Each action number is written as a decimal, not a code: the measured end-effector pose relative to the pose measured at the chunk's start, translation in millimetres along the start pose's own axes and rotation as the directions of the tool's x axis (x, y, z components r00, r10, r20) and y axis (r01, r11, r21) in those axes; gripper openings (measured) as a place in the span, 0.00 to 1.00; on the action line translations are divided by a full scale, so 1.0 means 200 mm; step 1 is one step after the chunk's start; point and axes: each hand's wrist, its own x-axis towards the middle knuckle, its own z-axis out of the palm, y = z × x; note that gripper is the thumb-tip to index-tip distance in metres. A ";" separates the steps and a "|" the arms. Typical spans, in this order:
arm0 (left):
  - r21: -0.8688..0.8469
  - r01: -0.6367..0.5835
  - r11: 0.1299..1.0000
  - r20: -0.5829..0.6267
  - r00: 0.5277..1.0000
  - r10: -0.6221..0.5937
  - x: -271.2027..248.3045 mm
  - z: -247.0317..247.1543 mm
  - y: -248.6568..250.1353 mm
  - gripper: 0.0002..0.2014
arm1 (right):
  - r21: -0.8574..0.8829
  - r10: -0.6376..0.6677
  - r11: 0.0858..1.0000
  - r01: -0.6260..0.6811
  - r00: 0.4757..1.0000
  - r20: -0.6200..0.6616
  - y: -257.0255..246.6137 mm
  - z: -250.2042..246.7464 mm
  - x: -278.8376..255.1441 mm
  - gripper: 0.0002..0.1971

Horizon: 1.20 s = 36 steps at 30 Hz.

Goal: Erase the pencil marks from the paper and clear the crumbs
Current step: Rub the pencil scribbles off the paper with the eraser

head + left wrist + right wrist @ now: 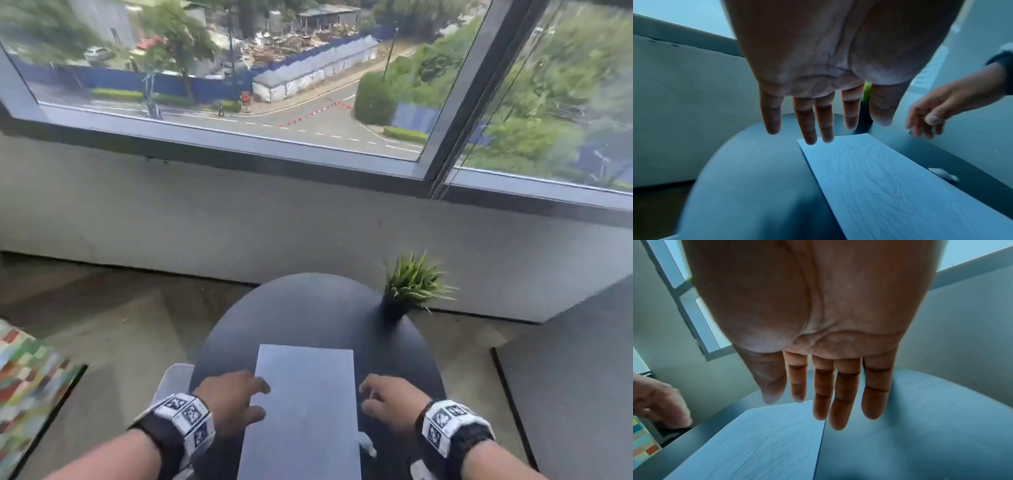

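With both the left hand (236, 399) and right hand (394, 402) spread wide and holding nothing, the unpinned paper (305, 411) overhanging the surface's (308, 308) near edge could slide or crease under rubbing.

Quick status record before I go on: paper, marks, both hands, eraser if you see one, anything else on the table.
paper: flat on the round dark table, lengthwise toward the window
marks: faint pencil loops still on the sheet
left hand: open, at the paper's left edge, no grip
right hand: open, just right of the paper, holding nothing
eraser: possibly the small white piece by the paper's right edge; unclear
other: potted plant at far right of table
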 end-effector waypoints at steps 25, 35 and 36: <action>0.241 -0.084 0.967 -0.152 0.981 0.123 -0.11 0.79 -0.07 0.60 | -0.118 -0.207 0.976 0.183 0.945 -0.254 -0.33 0.78 0.08 0.03; 0.356 -0.118 0.927 -0.118 0.978 0.170 -0.05 0.75 -0.11 0.65 | -0.180 -0.200 0.972 0.152 0.937 -0.287 -0.41 0.82 0.23 0.08; 0.363 -0.123 0.924 -0.121 0.977 0.177 -0.05 0.75 -0.11 0.65 | -0.216 -0.245 0.958 0.191 0.932 -0.266 -0.42 0.82 0.22 0.06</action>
